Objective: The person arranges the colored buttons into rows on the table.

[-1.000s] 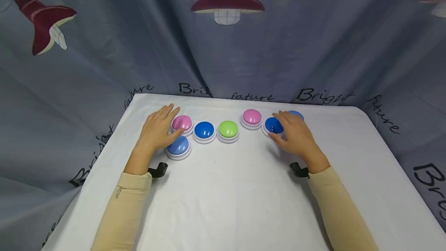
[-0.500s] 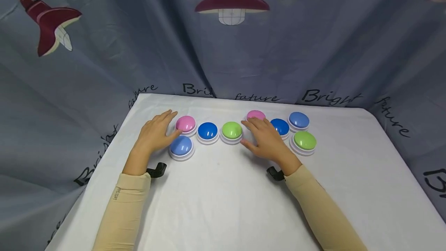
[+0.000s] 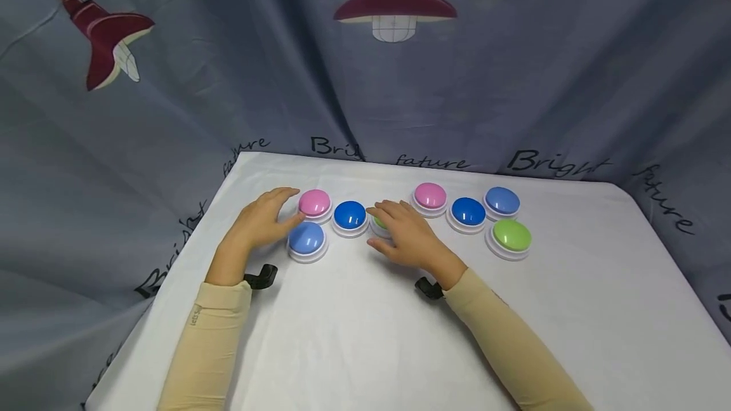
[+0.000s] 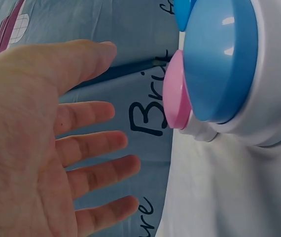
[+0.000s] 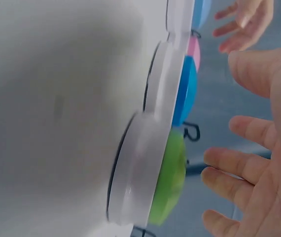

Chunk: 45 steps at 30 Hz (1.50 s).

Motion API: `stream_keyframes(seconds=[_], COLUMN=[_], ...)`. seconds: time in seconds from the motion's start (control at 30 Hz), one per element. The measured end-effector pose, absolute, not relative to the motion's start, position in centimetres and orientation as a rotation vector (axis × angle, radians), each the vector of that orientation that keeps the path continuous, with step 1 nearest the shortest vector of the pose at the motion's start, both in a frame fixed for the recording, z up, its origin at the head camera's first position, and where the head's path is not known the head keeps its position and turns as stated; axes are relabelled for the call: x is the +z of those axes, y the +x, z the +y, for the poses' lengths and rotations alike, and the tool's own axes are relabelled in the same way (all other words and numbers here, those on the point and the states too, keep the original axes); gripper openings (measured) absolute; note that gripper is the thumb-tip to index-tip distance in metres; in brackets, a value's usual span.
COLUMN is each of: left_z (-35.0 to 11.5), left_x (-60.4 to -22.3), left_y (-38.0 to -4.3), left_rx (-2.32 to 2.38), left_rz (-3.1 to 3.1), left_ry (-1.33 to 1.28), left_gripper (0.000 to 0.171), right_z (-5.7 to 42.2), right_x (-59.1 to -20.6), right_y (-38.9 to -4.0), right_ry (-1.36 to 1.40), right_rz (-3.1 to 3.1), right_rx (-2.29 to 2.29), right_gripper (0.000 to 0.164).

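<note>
Dome push buttons on white bases stand in two clusters in the head view. The left cluster has a pink button (image 3: 315,202), a light blue button (image 3: 306,238), a dark blue button (image 3: 349,214) and a green button (image 3: 379,223). My right hand (image 3: 408,236) hovers over that green button and partly covers it; the right wrist view shows a gap between the fingers (image 5: 229,190) and the green dome (image 5: 169,180). Beside the pink and light blue buttons is my left hand (image 3: 257,224), fingers spread and holding nothing. In the left wrist view it stays apart from the light blue dome (image 4: 219,59).
The right cluster holds another pink button (image 3: 430,195), dark blue button (image 3: 468,211), light blue button (image 3: 502,200) and green button (image 3: 512,235). All stand on a white-covered table (image 3: 354,335). A grey-blue curtain (image 3: 485,81) with printed lamps hangs behind the far edge.
My right hand has travelled left, from the right cluster's blue buttons past its pink one to the left cluster's green button. The left hand stays near its buttons; the head view has shifted slightly.
</note>
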<state>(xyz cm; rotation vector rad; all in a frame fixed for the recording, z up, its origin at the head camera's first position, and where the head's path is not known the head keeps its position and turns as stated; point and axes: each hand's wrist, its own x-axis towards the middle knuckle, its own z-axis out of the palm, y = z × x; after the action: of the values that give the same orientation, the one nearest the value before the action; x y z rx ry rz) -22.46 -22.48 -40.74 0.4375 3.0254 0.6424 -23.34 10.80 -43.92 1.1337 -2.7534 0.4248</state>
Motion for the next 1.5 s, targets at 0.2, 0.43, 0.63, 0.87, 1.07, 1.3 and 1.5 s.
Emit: stream_keyframes(seconds=[0.2, 0.43, 0.63, 0.87, 1.07, 1.3, 1.5], left_z=[-22.8, -22.8, -23.0, -23.0, -22.8, -22.8, -22.5], left_x=[-40.5, -40.6, -40.7, -40.7, -40.5, -40.6, -40.7], left_y=[-22.2, -22.2, -22.1, -22.0, -21.8, -21.8, -21.9], left_rx=[0.736, 0.822, 0.885, 0.910, 0.914, 0.906, 0.913], left_rz=[2.951, 2.845, 2.790, 2.697, 2.653, 2.621, 2.588], left_ry=[0.387, 0.336, 0.354, 0.326, 0.327, 0.373, 0.375], left_gripper=[0.065, 0.064, 0.061, 0.058, 0.059, 0.061, 0.060], right_z=[8.6, 6.4, 5.0, 3.4, 2.5, 1.7, 1.1], right_x=[-44.3, -44.9, -45.4, -45.4, -45.3, -45.5, -45.7], right_y=[-23.4, -23.2, -23.1, -22.8, -22.6, -22.5, -22.3], right_ry=[1.228, 1.294, 1.314, 1.336, 1.310, 1.328, 1.354], right_rz=[-2.666, -2.666, -2.593, -2.551, -2.615, -2.722, -2.830], right_rx=[0.411, 0.429, 0.444, 0.477, 0.499, 0.530, 0.666], right_gripper=[0.062, 0.060, 0.057, 0.056, 0.056, 0.060, 0.067])
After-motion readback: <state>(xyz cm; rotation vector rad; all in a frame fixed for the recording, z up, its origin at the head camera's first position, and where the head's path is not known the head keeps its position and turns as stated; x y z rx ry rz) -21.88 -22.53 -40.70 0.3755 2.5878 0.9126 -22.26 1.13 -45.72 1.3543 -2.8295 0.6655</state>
